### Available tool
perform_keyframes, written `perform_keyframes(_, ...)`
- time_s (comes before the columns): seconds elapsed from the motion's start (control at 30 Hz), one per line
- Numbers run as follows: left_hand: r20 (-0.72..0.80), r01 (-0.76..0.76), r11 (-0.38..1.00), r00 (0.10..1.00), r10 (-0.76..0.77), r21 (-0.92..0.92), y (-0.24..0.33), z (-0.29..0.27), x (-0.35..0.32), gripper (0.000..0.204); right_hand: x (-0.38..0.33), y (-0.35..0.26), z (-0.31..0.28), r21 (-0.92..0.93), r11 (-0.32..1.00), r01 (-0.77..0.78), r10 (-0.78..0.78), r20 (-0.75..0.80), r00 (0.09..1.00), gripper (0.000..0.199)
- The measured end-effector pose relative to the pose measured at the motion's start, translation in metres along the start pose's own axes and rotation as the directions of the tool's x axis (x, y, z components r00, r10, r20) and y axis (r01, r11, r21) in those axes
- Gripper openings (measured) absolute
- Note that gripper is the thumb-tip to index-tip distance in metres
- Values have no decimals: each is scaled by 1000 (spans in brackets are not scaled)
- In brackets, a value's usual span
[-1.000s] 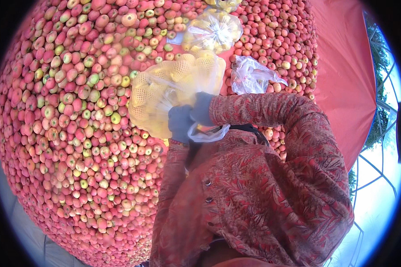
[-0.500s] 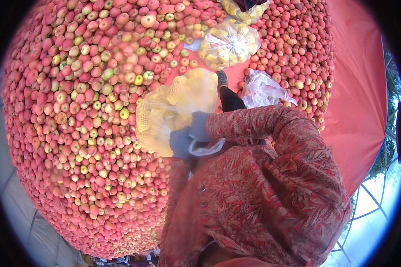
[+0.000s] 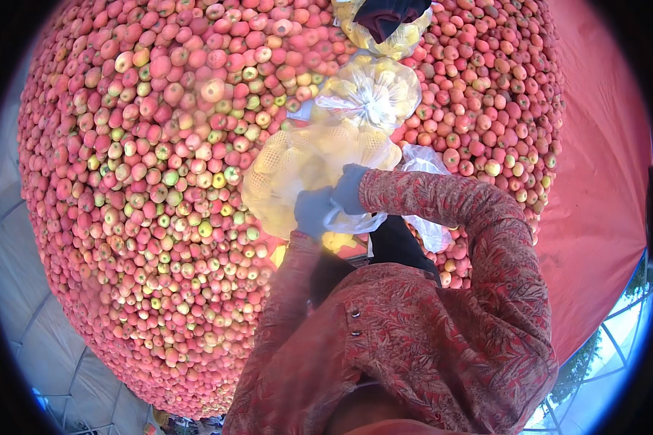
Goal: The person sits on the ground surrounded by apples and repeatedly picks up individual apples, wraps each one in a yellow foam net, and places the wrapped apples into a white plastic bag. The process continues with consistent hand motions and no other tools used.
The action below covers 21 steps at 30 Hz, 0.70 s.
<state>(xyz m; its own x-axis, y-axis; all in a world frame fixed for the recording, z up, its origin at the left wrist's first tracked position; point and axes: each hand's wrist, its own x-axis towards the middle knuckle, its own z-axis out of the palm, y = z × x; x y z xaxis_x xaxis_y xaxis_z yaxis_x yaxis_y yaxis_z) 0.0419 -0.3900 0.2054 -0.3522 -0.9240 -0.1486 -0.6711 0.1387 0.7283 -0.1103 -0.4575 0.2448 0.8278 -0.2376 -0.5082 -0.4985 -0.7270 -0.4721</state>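
Observation:
Both my hands, in grey-blue gloves, are closed on the gathered top of a clear plastic bag (image 3: 279, 177). The bag bulges with round things in yellow foam netting. My left hand (image 3: 314, 212) grips the gathered plastic on the near side, where a white handle loop hangs. Just right of it and a little farther off, my right hand (image 3: 350, 190) holds the same top. The full bag's far side meets a tied clear bag (image 3: 374, 94) of similar yellow-netted contents. The fingertips are hidden in the plastic.
Red and yellowish apples (image 3: 145, 217) lie heaped on the left, with more apples (image 3: 479, 94) on the right. A crumpled clear bag (image 3: 432, 230) lies beside my right forearm. Farther back, dark cloth (image 3: 392, 16) rests on another yellow bag. Red sheeting (image 3: 602, 181) borders the right.
My hands have carried the full bag away from my body and to the right, up against the tied bag. Yellow pieces now show below my hands. The view has shifted slightly.

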Motion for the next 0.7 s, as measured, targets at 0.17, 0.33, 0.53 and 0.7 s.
perform_keyframes(0.17, 0, -51, 994, 999, 52, 100, 29, 53, 102, 26, -47, 91, -17, -145, 983, -110, 126, 108, 986, 11)
perform_keyframes(0.33, 35, 5, 999, 999, -6, 38, 44, 111, 212, 32, -81, 191, -40, -260, 940, -222, 273, 177, 946, 11)
perform_keyframes(0.53, 57, 104, 994, 993, -102, -24, 55, 155, 300, 29, -89, 299, -22, -317, 889, -331, 378, 99, 921, 14)
perform_keyframes(0.7, 70, 280, 958, 959, -276, -60, 10, 179, 341, 23, -38, 350, -3, -346, 865, -364, 406, 57, 912, 14)
